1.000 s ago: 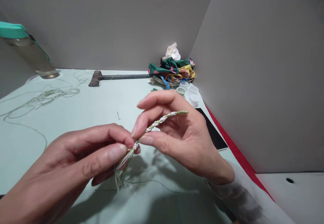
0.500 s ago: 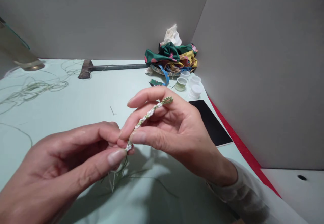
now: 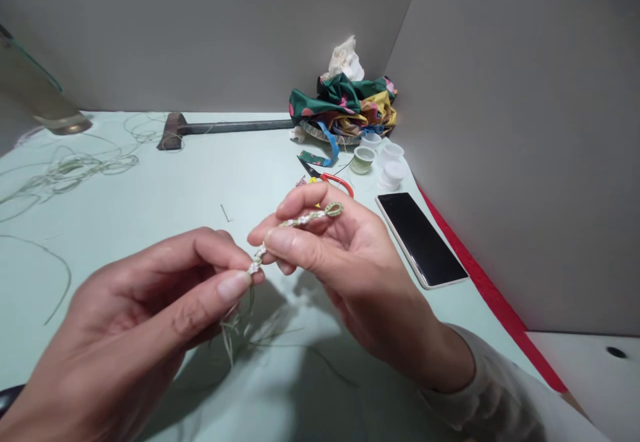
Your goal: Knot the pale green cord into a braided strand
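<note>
A thin braided cord (image 3: 306, 218) of green and white thread, with a small green loop at its upper right end, stretches between my hands. My left hand (image 3: 165, 302) pinches its lower end between thumb and index finger. Further up, my right hand (image 3: 345, 255) grips the cord between thumb and fingers, and the loop lies over the curled fingers. Loose thin threads (image 3: 233, 335) hang below my left fingertips above the pale table (image 3: 190, 189).
A hammer (image 3: 225, 126) lies at the back, beside bunched patterned fabric (image 3: 345, 105). Red-handled scissors (image 3: 337, 179), thread spools (image 3: 362, 160) and a phone (image 3: 423, 239) are on the right. Tangled thread (image 3: 70, 169) lies at the left, a small pin-like piece (image 3: 225, 213) nearer the middle.
My right hand has slid up and right along the cord, whose looped end now lies flatter. More of the scissors and phone shows. The view has shifted slightly.
</note>
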Tool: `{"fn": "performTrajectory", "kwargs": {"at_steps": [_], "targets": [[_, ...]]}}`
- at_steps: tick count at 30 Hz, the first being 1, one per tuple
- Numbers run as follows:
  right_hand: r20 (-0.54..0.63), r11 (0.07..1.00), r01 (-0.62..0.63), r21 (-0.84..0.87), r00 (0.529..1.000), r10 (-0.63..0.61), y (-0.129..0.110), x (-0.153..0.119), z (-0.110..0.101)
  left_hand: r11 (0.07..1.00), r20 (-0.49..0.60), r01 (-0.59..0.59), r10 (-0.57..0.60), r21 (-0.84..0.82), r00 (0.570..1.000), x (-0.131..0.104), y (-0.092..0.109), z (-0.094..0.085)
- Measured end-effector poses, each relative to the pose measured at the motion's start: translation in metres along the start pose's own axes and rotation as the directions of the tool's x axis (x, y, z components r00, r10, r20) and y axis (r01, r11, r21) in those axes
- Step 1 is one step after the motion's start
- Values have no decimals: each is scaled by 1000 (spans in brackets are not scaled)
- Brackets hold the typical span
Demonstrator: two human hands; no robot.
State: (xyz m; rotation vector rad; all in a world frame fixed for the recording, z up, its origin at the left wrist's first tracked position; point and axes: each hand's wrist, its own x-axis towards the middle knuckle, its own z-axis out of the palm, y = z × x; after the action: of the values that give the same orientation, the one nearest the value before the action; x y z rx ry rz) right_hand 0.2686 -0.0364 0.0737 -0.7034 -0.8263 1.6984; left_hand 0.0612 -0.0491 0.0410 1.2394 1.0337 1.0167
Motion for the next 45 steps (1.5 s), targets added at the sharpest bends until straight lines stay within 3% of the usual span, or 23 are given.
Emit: {"fn": "performTrajectory", "kwargs": {"at_steps": [3, 7, 10, 15, 19, 21, 25, 30, 36, 41, 45], "targets": [[25, 998, -42, -36, 999, 43, -2, 1, -2, 997, -35, -68, 69, 25, 997, 4, 4, 7], [53, 971, -185, -151, 979, 195, -1, 1, -3, 993, -83, -120, 118, -18, 990, 6, 12, 12], [81, 957, -254, -139, 960, 267, 3, 0, -1, 983, -106, -182, 178, -29, 978, 5, 13, 12], [111, 978, -199, -58, 973, 205, 10, -2, 5, 985, -128, -152, 142, -77, 982, 5, 9, 12], [79, 973, -169, -160, 980, 183, 12, -3, 5, 992, -186, -45, 23, -114, 982, 5, 12, 9], [87, 963, -179, -201, 976, 199, 11, -5, 4, 992, -149, -3, -16, -129, 989, 5, 15, 7], [106, 951, -165, -263, 974, 199, 10, -7, 3, 995, -25, -18, 15, -97, 1000, 8, 20, 3], [120, 957, -138, -254, 978, 173, 9, -5, 0, 988, 14, 82, -81, -127, 997, 20, 23, -4], [127, 942, -86, -324, 983, 133, 5, -7, -3, 966, 53, 186, -179, -180, 982, 40, 34, 4], [182, 971, 8, -238, 983, 37, 5, -9, -1, 967, 56, 200, -193, -157, 980, 24, 33, 5], [135, 973, -80, -216, 985, 111, 5, -6, -2, 990, -24, 142, -143, -18, 989, 10, 30, 5]]}}
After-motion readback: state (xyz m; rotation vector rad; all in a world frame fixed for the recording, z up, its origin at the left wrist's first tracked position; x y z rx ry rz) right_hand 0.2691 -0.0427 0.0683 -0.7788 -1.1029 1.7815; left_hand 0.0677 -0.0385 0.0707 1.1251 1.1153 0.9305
